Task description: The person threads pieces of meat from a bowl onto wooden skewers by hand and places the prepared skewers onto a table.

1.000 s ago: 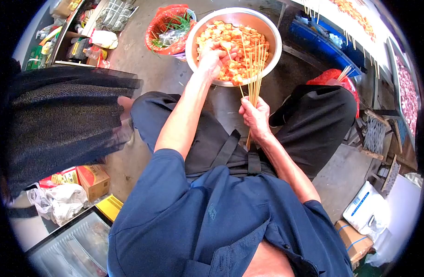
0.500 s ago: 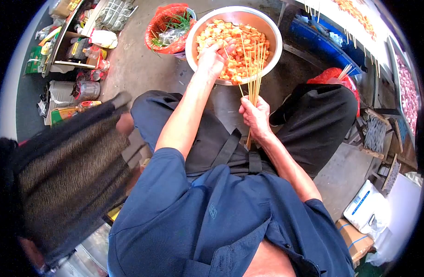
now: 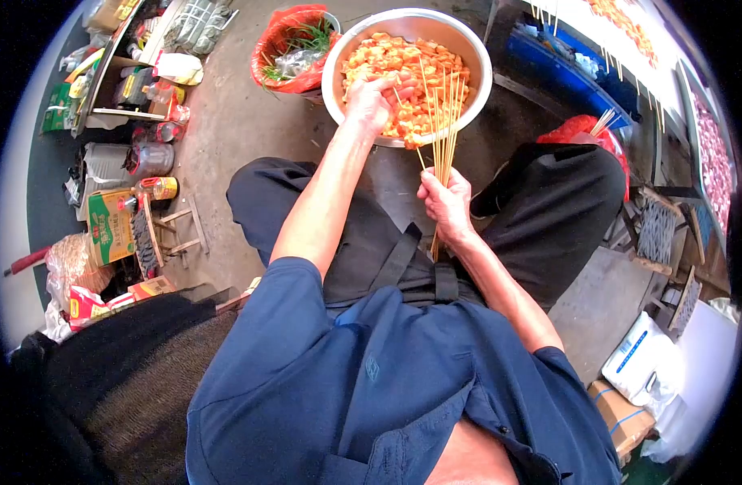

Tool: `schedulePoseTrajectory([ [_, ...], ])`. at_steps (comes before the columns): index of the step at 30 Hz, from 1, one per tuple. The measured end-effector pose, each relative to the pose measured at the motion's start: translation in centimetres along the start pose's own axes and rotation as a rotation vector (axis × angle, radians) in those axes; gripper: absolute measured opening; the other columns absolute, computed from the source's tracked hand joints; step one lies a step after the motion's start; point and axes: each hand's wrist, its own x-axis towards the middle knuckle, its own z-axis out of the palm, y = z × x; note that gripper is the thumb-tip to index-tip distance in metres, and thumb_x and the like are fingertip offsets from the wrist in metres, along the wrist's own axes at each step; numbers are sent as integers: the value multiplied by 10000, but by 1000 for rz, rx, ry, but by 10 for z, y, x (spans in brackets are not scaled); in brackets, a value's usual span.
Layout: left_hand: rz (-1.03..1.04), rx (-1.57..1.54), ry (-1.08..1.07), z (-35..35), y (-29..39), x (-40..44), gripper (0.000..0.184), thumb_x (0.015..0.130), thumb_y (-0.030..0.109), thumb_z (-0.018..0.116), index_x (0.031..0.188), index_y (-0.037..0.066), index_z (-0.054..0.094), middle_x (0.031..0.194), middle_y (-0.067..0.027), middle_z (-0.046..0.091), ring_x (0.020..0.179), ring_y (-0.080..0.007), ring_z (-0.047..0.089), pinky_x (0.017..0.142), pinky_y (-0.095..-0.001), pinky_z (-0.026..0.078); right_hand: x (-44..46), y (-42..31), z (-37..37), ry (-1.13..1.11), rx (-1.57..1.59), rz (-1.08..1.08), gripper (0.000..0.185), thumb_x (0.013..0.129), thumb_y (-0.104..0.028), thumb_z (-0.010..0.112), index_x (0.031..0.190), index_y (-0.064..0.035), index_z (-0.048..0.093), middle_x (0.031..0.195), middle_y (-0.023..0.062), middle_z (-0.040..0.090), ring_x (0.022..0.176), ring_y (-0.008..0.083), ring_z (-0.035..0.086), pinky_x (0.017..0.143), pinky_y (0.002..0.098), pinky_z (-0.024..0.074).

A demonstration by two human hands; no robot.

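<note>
A wide metal bowl holds many chunks of orange marinated meat. Over its near side, my left hand is closed, its fingertips pinching a piece of meat at the tip of one slanting skewer. My right hand grips a bundle of thin bamboo skewers near the bowl's front rim. Their tips fan upward in front of the meat, while the lower ends reach down past the hand toward my lap.
A red-lined bucket with greens stands left of the bowl. Skewers stick out of a red bag by my right knee. A blue crate and tray table lie right. Shelves and a small stool are left, with a dark-clothed person below.
The dark-clothed person at the left has moved down and away, uncovering the stool and boxes. My hands stay almost in the same place, with the same skewers.
</note>
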Motion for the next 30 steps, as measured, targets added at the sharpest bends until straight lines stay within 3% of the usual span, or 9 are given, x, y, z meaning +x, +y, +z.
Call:
schedulePoseTrajectory([
  [5,-72,-12,59,1,-5,-3,249,869,6,511,1106,-68,528,1009,-202,630,915,-337,645,771,-406,570,-1,2,0,31,1,-23,62,861,-124,588,880,-67,573,598,-12,550,422,28,391,376,183,280],
  [7,-79,-59,25,1,-11,-2,177,833,-18,545,1000,-70,520,896,-222,639,789,-339,670,664,-404,591,-1,8,-1,64,-68,-93,67,865,-130,588,880,-66,573,597,-12,550,427,29,400,377,182,285],
  [13,-105,78,2,8,-32,-16,223,833,-31,532,1021,-28,412,869,-237,634,721,-334,673,621,-435,594,1,3,3,95,-31,-121,77,869,-140,590,870,-65,574,598,-14,546,425,30,402,376,182,295],
  [14,-92,139,2,12,-27,-18,190,857,21,558,1023,-55,504,911,-219,637,836,-326,663,704,-451,580,5,0,3,108,-13,-110,80,870,-143,591,867,-65,573,594,-13,543,422,29,399,371,180,289],
  [19,-48,57,-44,18,-20,-19,169,873,28,545,1029,-17,499,956,-223,630,872,-336,656,739,-501,571,13,-8,0,57,25,-78,81,880,-143,597,888,-68,566,600,1,542,398,26,368,351,180,262],
  [22,-189,97,-148,17,-14,-22,196,858,22,575,1032,-4,489,955,-194,637,835,-306,667,651,-446,595,12,-9,0,57,60,-55,89,891,-141,596,909,-64,557,613,9,540,385,22,345,347,177,243],
  [30,-196,193,-80,25,-11,-20,305,828,-41,569,1091,-2,422,894,-180,622,752,-276,669,577,-394,597,9,-11,0,28,41,-31,102,904,-168,573,911,-74,536,616,4,532,383,26,344,338,183,242],
])
